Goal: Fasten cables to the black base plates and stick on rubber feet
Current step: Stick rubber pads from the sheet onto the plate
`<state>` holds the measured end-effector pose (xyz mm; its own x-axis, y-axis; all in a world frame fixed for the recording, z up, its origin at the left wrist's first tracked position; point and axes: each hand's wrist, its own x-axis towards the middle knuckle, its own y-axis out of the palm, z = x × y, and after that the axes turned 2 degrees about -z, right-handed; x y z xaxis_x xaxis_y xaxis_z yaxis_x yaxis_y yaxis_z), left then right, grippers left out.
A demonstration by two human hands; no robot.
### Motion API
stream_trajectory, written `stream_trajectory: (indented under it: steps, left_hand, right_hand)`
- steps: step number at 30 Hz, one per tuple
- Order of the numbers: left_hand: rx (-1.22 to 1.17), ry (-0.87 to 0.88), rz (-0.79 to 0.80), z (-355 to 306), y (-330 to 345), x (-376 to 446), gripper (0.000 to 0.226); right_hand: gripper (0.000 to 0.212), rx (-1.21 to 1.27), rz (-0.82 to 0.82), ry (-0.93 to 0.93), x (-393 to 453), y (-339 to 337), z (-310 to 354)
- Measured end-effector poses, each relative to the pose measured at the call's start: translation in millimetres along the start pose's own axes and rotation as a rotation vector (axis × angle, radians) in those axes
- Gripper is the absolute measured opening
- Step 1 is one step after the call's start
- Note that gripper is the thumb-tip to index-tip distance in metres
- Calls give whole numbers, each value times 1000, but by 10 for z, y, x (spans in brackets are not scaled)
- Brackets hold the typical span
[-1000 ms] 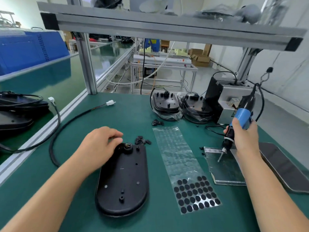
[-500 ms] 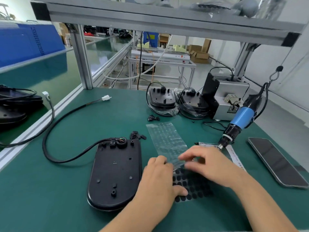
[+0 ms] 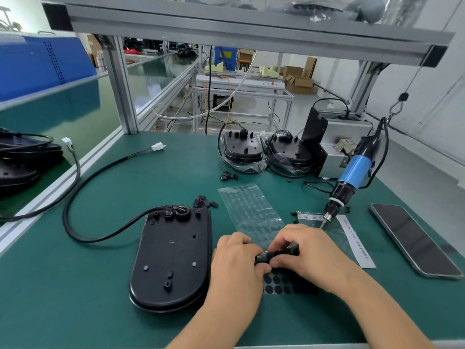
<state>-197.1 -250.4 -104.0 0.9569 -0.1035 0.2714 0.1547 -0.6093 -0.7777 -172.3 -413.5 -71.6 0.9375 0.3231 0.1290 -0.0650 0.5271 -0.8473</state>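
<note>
Both hands are down on the sticker sheet (image 3: 251,215), that clear strip of backing film with the black rubber feet (image 3: 273,284) still sitting in rows at its near end. The left hand (image 3: 236,268) has its fingers curled in with the fingertips (image 3: 260,267) pressing on the sheet, and the right hand (image 3: 309,255) comes in from the other side, fingers bent and bunched close together. Between the two sets of fingertips the sheet is folded or lifted into a dark ridge, and both hands pinch at it there. Can't tell if a single foot is already peeled free, the fingers cover that bit.

The black base plate (image 3: 173,258) lies flat just left of the left hand's fingers, almost touching the knuckles, underside up with its little posts showing. Its black cable (image 3: 83,197) enters at the far end of the plate, well beyond the fingers, loops out to the left and runs back to a white connector (image 3: 158,146).

Just past the right hand's fingers the blue electric screwdriver (image 3: 352,177) hangs tip-down on its hook and cord, with the bit right above a small plastic bag (image 3: 334,233) with a paper label. A smartphone (image 3: 412,238) lies face up off to the right of the right hand. Further out from the fingers there's a small pile of black clips (image 3: 205,202) near the plate's far end, and two more bagged base plates (image 3: 242,149) sit at the back of the green mat (image 3: 75,285).
</note>
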Motion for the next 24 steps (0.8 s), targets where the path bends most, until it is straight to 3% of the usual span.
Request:
stream_trajectory:
  steps: [12, 18, 24]
  left_hand:
    - [-26, 45, -32, 19, 31, -5, 27]
    - [-17, 44, -31, 20, 35, -16, 26]
    - [-16, 39, -27, 17, 41, -10, 27]
  right_hand:
    - [32, 13, -77, 52, -66, 33, 12]
    - [26, 87, -20, 21, -93, -60, -4]
    - [17, 4, 10, 4, -47, -82, 46]
